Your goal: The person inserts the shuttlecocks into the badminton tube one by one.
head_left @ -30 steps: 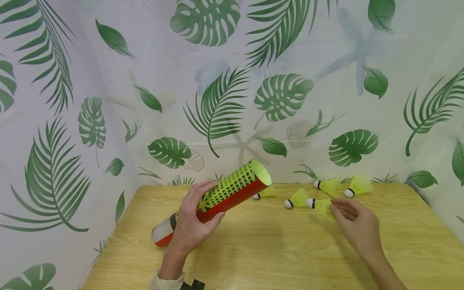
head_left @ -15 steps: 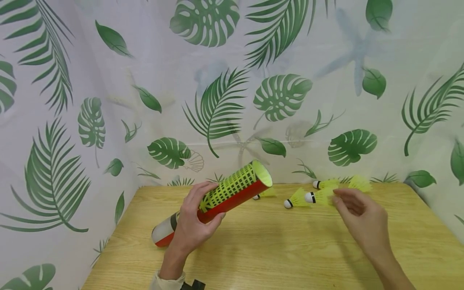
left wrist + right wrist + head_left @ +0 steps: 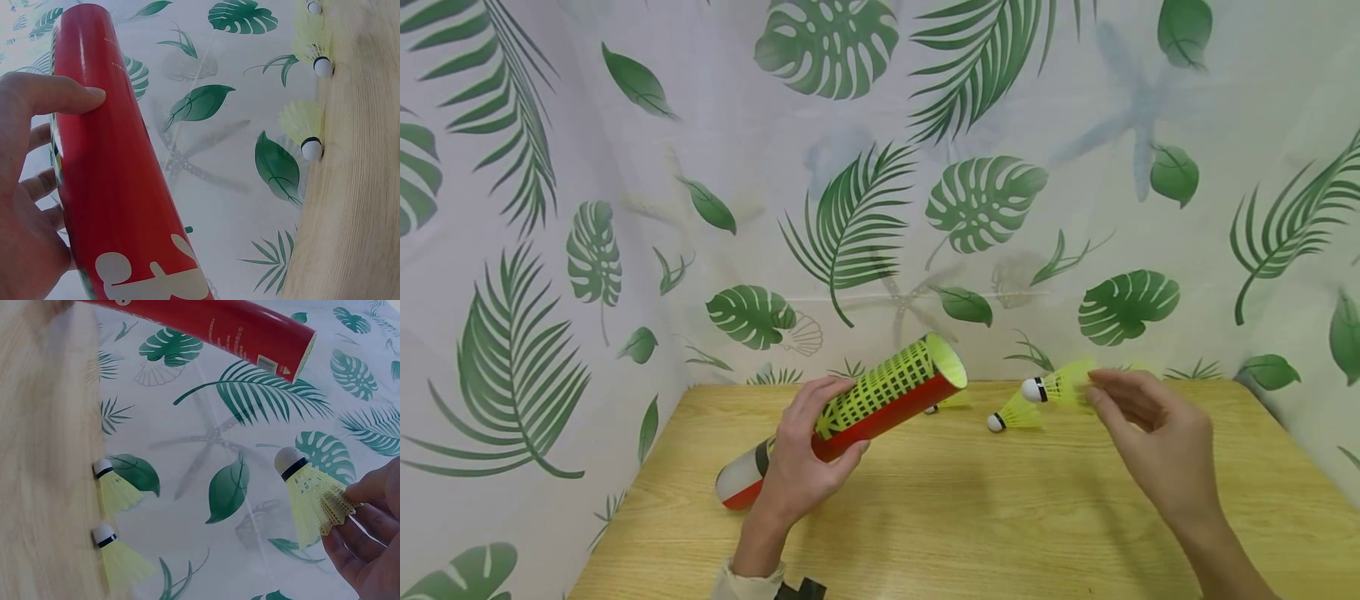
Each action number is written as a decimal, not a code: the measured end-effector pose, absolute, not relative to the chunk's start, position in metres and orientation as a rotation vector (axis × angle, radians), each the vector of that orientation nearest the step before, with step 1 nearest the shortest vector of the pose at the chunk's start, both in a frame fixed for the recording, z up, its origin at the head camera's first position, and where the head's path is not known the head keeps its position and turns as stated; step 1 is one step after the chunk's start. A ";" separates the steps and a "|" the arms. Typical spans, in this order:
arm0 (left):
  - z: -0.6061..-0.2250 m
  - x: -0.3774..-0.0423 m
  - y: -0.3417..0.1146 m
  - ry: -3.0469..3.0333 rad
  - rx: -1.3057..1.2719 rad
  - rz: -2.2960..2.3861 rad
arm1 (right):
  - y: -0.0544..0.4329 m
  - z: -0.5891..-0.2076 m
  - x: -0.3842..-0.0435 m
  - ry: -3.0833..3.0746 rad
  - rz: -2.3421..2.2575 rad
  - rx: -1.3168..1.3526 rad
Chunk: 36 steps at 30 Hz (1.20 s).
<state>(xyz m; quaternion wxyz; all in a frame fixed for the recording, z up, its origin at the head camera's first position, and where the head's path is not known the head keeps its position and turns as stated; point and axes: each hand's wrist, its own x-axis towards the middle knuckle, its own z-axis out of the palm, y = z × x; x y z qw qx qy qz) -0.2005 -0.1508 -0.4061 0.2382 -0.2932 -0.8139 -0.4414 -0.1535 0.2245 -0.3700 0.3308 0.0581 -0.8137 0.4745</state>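
My left hand [image 3: 805,454] grips a red and yellow-green shuttlecock tube [image 3: 891,407] round its middle. The tube slants up to the right, its uncapped end facing right and its pale end low over the table. In the left wrist view, the thumb lies along the red side of the tube [image 3: 112,150]. My right hand [image 3: 1161,454] pinches a yellow shuttlecock [image 3: 1060,385] by its skirt rim, white cork pointing left toward the tube. The right wrist view shows this shuttlecock [image 3: 309,494] raised, fingertips at the skirt edge.
A loose shuttlecock [image 3: 1017,415] lies on the wooden table [image 3: 962,517], just below the held one. Another shuttlecock [image 3: 951,402] is partly behind the tube's mouth. A leaf-printed curtain [image 3: 880,208] rises along the table's back edge.
The right hand has lifted the shuttlecock up off the table area, slightly to the right. It now covers the shuttlecocks farther back. The left hand and tube have barely moved.
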 end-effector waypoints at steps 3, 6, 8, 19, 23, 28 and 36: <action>-0.406 -0.201 -0.150 -2.234 -0.803 -1.210 | 0.222 -0.363 -0.153 -2.113 1.238 0.179; -0.406 -0.201 -0.151 -2.233 -0.802 -1.213 | 0.217 -0.355 -0.152 -2.096 1.238 0.209; -0.406 -0.201 -0.151 -2.234 -0.802 -1.215 | 0.214 -0.349 -0.152 -2.083 1.236 0.231; -0.404 -0.201 -0.150 -2.236 -0.805 -1.223 | 0.201 -0.332 -0.152 -2.014 1.292 0.309; -0.405 -0.201 -0.150 -2.240 -0.803 -1.223 | 0.195 -0.328 -0.155 -1.981 1.309 0.360; -0.406 -0.201 -0.150 -2.241 -0.807 -1.215 | 0.185 -0.326 -0.158 -1.951 1.307 0.423; -0.408 -0.202 -0.148 -2.247 -0.813 -1.207 | 0.170 -0.325 -0.164 -1.963 1.298 0.479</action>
